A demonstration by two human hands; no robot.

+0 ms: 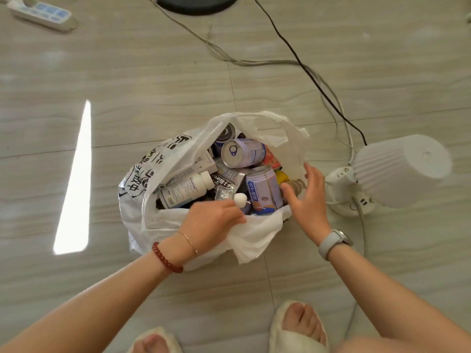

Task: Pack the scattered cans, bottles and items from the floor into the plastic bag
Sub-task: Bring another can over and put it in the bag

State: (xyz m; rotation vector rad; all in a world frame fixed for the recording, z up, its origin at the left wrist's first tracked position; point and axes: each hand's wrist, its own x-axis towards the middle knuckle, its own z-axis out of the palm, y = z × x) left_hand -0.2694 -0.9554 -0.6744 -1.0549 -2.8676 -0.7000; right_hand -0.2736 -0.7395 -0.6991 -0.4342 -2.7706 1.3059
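Observation:
A white plastic bag (142, 189) with black print stands open on the floor, full of items. Inside lie two pale blue cans (242, 152) (265, 191), a white bottle with a label (186, 191), boxes and foil packets. My left hand (214, 221) holds a small white ball-like object (240, 199) at its fingertips above the bag's near rim. My right hand (307, 197) is at the bag's right side with fingers spread and relaxed, beside the upright can and a clear bottle neck (297, 185).
A white ribbed lamp (400, 169) lies on its side right of the bag, over a round white power socket (346, 194). Cables (313, 80) run across the floor behind. A power strip (43, 16) lies far left. My slippered feet (298, 327) are below.

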